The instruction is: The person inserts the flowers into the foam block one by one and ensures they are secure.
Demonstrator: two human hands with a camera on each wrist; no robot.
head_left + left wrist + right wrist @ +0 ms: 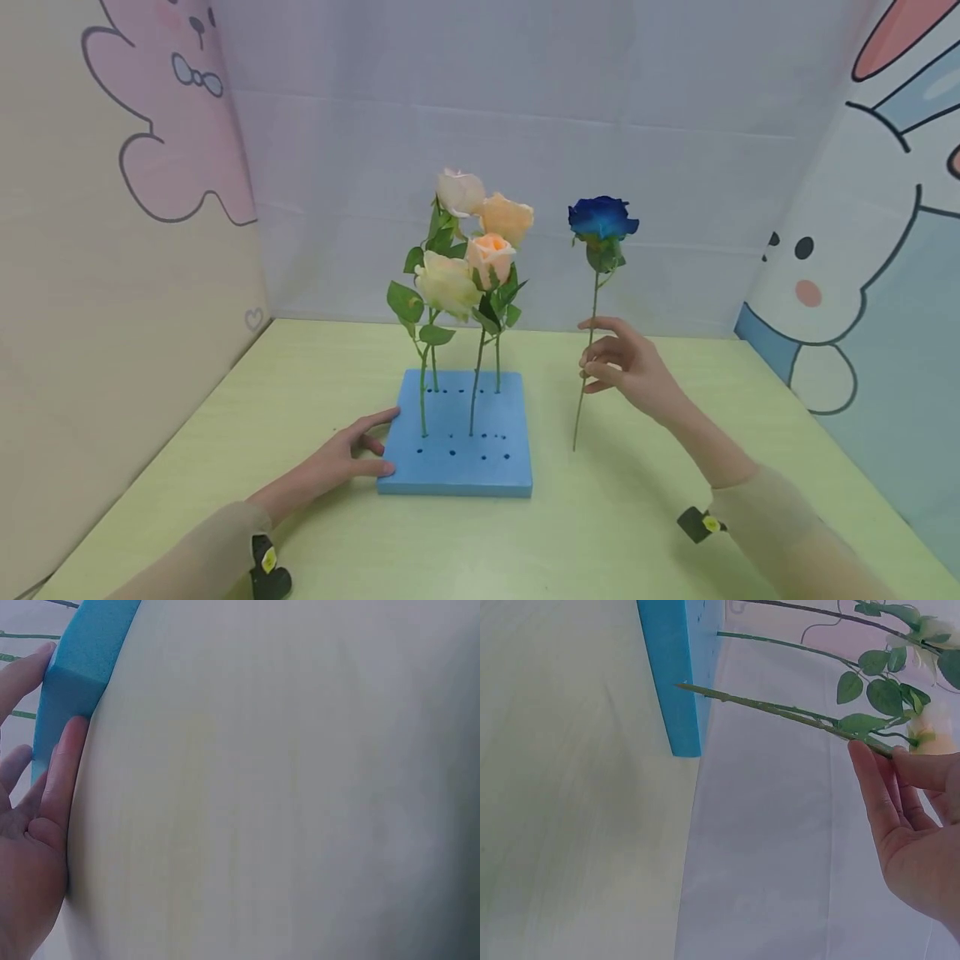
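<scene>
Right hand (626,367) pinched a thin-stemmed blue rose (601,218) upright; left hand (352,454) rested flat-fingered against the square holey foam block (457,467), four pale roses (472,242) planted.

Foam block (480,467): bright blue, top dotted with dark holes in rows. Single rose (602,217): deep blue head, lighter blue at centre, green stem and leaves. Four roses (474,237) standing in block: cream, pale yellow, peach-orange; green foliage. Table (615,533): pale yellow-green. Back wall (525,125): pale lilac-white. Left panel (112,250): beige, pink cartoon figure with dark outline. Right panel (885,250): white cartoon rabbit, pink cheek, blue ground.
</scene>
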